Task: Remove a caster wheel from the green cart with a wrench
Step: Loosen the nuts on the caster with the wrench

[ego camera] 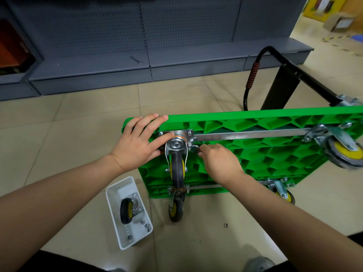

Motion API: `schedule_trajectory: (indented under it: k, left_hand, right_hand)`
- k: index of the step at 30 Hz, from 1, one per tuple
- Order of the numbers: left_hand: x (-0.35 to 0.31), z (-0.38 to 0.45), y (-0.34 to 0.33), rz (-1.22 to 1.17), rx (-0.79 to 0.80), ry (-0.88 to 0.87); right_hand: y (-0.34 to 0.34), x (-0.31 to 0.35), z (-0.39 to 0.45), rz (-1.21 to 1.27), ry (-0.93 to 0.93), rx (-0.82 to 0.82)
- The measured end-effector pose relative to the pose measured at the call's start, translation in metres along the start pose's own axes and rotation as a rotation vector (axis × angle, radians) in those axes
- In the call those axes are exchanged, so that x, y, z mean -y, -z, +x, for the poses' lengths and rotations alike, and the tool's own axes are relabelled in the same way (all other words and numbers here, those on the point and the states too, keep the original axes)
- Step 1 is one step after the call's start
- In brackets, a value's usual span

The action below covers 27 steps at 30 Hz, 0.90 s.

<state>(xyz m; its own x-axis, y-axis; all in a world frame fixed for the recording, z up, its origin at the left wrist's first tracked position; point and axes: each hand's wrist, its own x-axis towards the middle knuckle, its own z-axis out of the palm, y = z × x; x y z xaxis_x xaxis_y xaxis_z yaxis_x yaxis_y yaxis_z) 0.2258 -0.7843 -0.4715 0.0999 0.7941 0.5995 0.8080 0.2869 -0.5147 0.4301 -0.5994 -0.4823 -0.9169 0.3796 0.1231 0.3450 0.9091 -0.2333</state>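
Note:
The green cart (255,154) stands on its side, its ribbed underside facing me. A caster wheel (177,167) with a yellow hub hangs from a steel mounting plate (177,134) at the upper left corner. My left hand (137,142) lies flat with straight fingers over the cart's top edge, its thumb against the plate. My right hand (218,160) grips a steel wrench (195,149), whose head sits at the plate's lower right bolt. Most of the wrench is hidden under my fingers.
A white tray (127,211) on the tiled floor holds a loose caster (128,210) and a few nuts. A single nut (226,225) lies on the floor. Other casters (341,152) remain on the cart. The black handle (253,75) lies behind. Grey shelving (137,61) carries another wrench (136,59).

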Motion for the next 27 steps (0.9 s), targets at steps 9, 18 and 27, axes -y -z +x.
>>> schedule_trajectory:
  k: [9, 18, 27]
  left_hand:
    - [0.001, 0.001, -0.001, -0.001, -0.01, -0.002]
    - [0.0, 0.0, -0.002, 0.003, -0.013, -0.001]
    - [0.0, 0.0, -0.002, 0.01, -0.016, 0.0]
  right_hand:
    - [-0.016, 0.008, 0.004, 0.514, -0.22, 0.069]
    - [-0.026, 0.018, 0.009, 0.695, -0.315, 0.073]
    - [0.008, 0.006, 0.013, -0.093, -0.005, 0.084]
